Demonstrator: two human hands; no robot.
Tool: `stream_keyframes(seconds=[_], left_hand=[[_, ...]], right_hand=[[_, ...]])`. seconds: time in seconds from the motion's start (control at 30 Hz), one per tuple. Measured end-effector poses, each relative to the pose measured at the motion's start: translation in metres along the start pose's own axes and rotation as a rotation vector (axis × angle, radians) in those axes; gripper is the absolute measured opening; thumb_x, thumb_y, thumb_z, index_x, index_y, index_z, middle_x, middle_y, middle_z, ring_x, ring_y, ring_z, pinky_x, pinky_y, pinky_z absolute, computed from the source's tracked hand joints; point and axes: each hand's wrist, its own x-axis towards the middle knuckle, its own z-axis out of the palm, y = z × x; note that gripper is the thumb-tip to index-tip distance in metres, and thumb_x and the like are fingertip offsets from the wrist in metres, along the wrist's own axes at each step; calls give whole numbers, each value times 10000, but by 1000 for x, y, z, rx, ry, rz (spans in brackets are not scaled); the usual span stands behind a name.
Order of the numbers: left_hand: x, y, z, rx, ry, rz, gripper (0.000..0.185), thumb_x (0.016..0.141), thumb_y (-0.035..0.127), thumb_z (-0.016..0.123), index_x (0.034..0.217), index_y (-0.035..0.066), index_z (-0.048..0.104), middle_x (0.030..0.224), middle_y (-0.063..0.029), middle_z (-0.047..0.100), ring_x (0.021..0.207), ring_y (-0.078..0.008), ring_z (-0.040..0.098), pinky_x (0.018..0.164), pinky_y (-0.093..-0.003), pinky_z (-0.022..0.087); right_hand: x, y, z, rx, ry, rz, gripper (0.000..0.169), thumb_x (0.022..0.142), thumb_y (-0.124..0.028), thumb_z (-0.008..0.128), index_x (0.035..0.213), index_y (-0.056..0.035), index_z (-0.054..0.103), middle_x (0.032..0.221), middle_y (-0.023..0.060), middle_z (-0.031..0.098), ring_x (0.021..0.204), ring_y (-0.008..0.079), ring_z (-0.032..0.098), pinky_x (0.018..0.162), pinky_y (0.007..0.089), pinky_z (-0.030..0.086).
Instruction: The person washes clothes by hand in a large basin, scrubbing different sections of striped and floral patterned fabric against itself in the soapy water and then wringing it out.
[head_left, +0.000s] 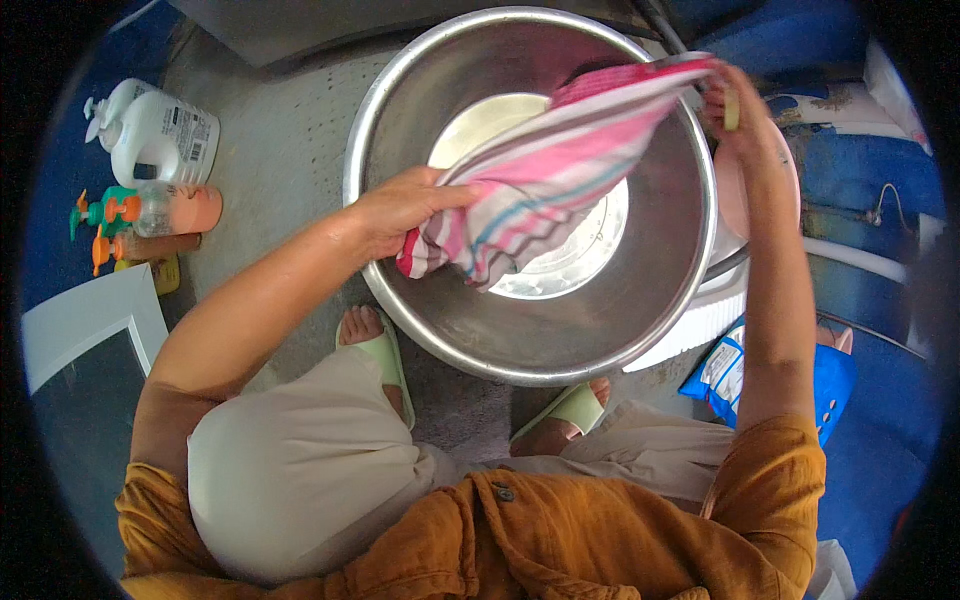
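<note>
Above a large stainless-steel basin (450, 341), a striped pink, white, grey and blue cloth (562, 169) is stretched between my two hands. My left hand (409, 210) grips its lower left end, with the thumb on top. At the upper right, over the basin's rim, my right hand (735, 109) holds the opposite corner; its fingers are a little blurred. A small yellowish thing shows at the right hand's fingers, and I cannot tell what it is. The basin's shiny bottom shows below the cloth. Whether it holds water is unclear.
Pump bottles (180, 210) and a white jug with a handle (169, 139) stand on the floor at the left. A pink basin (776, 172) is behind my right forearm. Right of my feet lie a blue-and-white packet (724, 375) and a blue perforated container (836, 382).
</note>
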Motion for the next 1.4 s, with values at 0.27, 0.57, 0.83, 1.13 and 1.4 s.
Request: stream_keyframes(seconds=[0.27, 0.57, 0.83, 1.13, 1.4], left_hand=[[27, -34, -11, -304, 529, -160, 414, 997, 361, 466, 1185, 2, 556, 1098, -149, 634, 925, -260, 653, 781, -441, 554], [26, -35, -5, -271, 473, -166, 390, 1012, 361, 435, 1174, 30, 566, 1044, -117, 658, 875, -225, 668, 745, -379, 569], [37, -31, -16, -340, 393, -236, 379, 975, 343, 525, 1192, 35, 566, 1085, -125, 655, 916, -217, 665, 768, -355, 562], [45, -47, -21, 358, 137, -233, 523, 787, 235, 747, 1180, -59, 569, 944, -130, 673, 851, -163, 646, 744, -305, 532], [38, -33, -16, -152, 390, -157, 325, 926, 234, 573, 1150, -3, 585, 919, -88, 667, 724, -175, 647, 587, -334, 544]], right_hand=[[-80, 243, 182, -732, 96, -591, 318, 814, -134, 684, 1095, -75, 548, 982, 166, 624, 803, 364, 632, 743, 435, 501], [12, 204, 37, -1686, 390, -838, 155, 888, -259, 585, 906, -105, 601, 772, 98, 650, 714, 305, 620, 637, 452, 423], [-99, 279, 154, -1287, -627, -969, 113, 777, -139, 612, 886, -111, 603, 830, 66, 593, 755, 238, 600, 638, 390, 451], [-42, 227, 75, -1191, 222, -428, 232, 936, -263, 557, 965, -40, 613, 709, 175, 646, 676, 379, 635, 659, 489, 466], [-60, 261, 71, -1361, -230, -912, 203, 787, -242, 675, 889, -88, 592, 797, 113, 623, 755, 280, 617, 644, 415, 412]])
